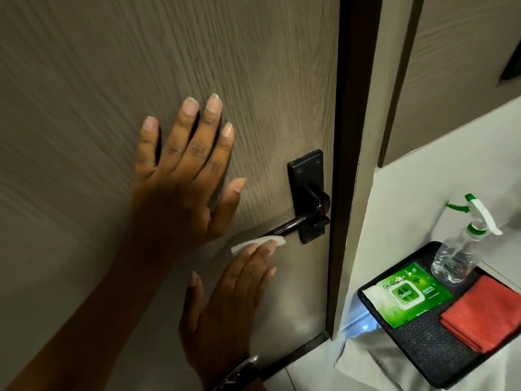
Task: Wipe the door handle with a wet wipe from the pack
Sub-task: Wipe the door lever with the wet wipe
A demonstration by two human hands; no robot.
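Observation:
A black lever door handle (pixel 298 221) on a black backplate sits near the right edge of a grey wood-grain door (pixel 253 66). My left hand (pixel 183 176) lies flat on the door, fingers spread, just left of the handle. My right hand (pixel 231 300) is below it, its fingertips pressing a white wet wipe (pixel 258 244) against the free end of the lever. The green wet wipe pack (pixel 406 294) lies shut on a black tray (pixel 423 351) at the lower right.
On the tray also stand a clear spray bottle (pixel 462 249) with a white and green trigger and a folded red cloth (pixel 485 314). A dark door frame (pixel 352 136) runs right of the handle. White wall lies beyond it.

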